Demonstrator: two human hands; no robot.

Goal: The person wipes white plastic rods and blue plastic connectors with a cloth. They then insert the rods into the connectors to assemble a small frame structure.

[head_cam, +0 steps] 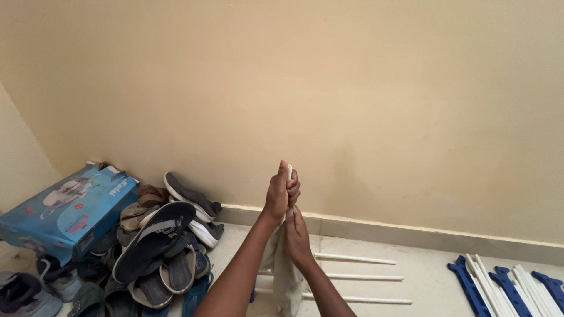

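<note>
I logged the left hand (281,194) fisted around the top of an upright white rod (289,171), mid-scene before the wall; the right hand (298,238) pressed a beige cloth (283,267) against it, fingers wrapped.

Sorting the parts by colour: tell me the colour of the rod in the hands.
White: the rod tip shows above the left hand, clearest in the head view.

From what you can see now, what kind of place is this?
Probably a room corner in a home: a pile of shoes and a blue box lie on the floor by a plain cream wall.
</note>
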